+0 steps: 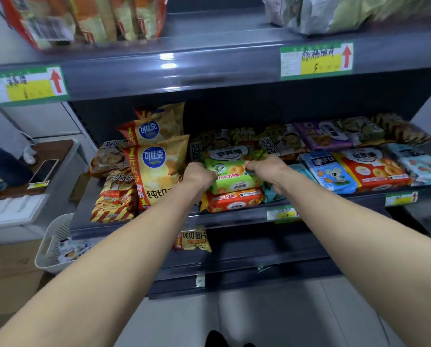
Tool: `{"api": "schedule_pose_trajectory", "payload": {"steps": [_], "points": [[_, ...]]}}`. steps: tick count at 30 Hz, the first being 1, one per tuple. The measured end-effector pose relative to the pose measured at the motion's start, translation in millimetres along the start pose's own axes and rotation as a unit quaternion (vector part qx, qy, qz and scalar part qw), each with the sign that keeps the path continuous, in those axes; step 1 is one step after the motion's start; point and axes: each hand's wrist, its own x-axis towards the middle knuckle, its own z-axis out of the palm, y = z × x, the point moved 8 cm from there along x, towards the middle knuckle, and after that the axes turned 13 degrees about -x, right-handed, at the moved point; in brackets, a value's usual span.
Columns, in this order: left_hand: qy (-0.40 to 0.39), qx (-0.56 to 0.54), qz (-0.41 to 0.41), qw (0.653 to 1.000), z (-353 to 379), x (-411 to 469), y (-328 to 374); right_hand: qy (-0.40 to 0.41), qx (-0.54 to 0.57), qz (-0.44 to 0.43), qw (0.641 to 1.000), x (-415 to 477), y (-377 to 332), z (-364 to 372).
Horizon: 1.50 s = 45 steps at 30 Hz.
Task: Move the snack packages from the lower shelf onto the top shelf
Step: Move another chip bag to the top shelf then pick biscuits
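A green snack package (230,171) lies on top of a red package (232,199) in the middle of the lower shelf (234,216). My left hand (199,174) grips its left edge and my right hand (264,167) grips its right edge, fingers curled round the wrapper. The top shelf (209,68) runs above, with a red-and-orange bag (89,18) at its left and pale green bags (347,11) at its right.
Yellow chip bags (157,171) and a striped bag (114,201) stand left of my hands. Blue, red and purple packages (359,166) fill the shelf's right side. A white basket (57,244), a phone (44,171) on a counter and cardboard boxes sit at the left.
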Motion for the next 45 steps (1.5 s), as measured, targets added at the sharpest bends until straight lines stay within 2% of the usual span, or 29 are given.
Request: {"api": "schedule_pose_trajectory", "payload": {"steps": [7, 15, 21, 25, 33, 40, 45], "points": [[0.01, -0.058, 0.017, 0.998, -7.9, -29.7, 4.8, 0.035, 0.04, -0.012, 0.999, -23.7, 6.0, -12.2], [0.012, -0.153, 0.051, 0.987, -19.4, -125.2, 1.3, 0.033, 0.051, -0.052, 0.997, -94.3, 21.9, -22.7], [0.057, -0.22, 0.064, 0.972, -44.5, -189.6, 2.3, 0.038, 0.035, -0.102, 0.993, -152.2, 17.5, -27.7], [0.093, -0.264, 0.095, 0.955, -71.0, -227.9, 21.7, 0.061, 0.022, -0.163, 0.985, -192.3, -12.5, -37.3], [0.137, -0.296, 0.218, 0.92, -127.4, -293.0, 91.1, 0.092, 0.027, -0.284, 0.954, -258.1, -86.5, -60.2], [0.172, -0.275, 0.33, 0.886, -169.1, -300.9, 142.5, 0.086, 0.075, -0.346, 0.931, -276.9, -143.8, -71.4], [0.185, -0.269, 0.363, 0.873, -199.2, -280.2, 163.4, 0.089, 0.088, -0.377, 0.918, -273.5, -186.6, -68.6]]}}
